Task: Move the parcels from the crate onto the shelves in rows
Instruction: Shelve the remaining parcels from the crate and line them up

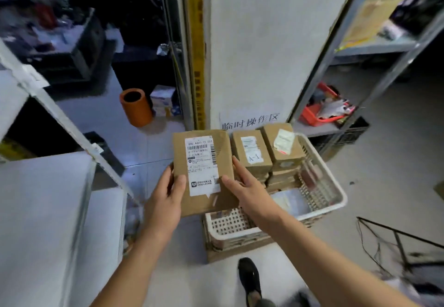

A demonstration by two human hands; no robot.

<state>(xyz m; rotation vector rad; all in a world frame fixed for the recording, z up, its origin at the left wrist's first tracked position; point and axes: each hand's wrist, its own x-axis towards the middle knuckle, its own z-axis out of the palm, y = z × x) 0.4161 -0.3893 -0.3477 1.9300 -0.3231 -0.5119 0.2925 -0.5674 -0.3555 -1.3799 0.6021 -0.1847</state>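
From the head view, a brown cardboard parcel (204, 172) with a white shipping label was held up over the near left corner of the white slatted crate (319, 201), gripped from both sides. The left hand (165, 198) clasped its left edge, thumb lying across the front face and fingers curled behind. The right hand (245, 186) clasped the right edge, thumb on the front near the label, fingers wrapped round the side. More parcels (266, 155) sat stacked at the far end of the crate, one marked "A-1". The crate rested on flattened cardboard on the floor. A grey metal shelf (43, 201) stood at the left, another shelf unit (374, 44) at the right. An orange cylinder (137, 107) stood on the floor beyond.
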